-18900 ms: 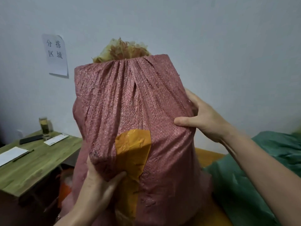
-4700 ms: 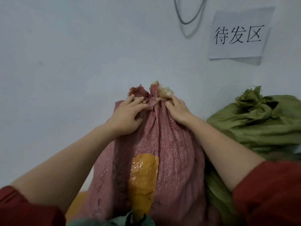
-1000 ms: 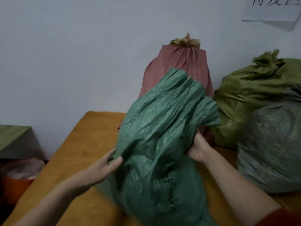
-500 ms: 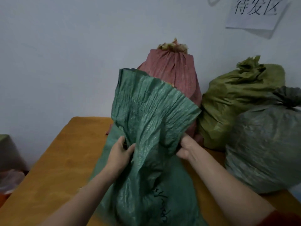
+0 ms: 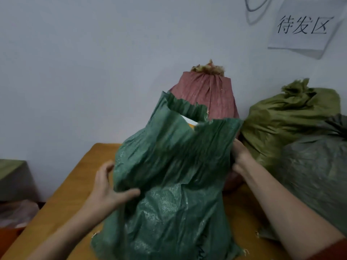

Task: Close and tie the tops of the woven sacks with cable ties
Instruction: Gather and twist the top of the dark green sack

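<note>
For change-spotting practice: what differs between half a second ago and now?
The green sack has opened at its mouth, showing something pale. The left hand loosened its pinch, thumb now lying on the cloth. The right hand still grips the edge; the red sack stayed.
</note>
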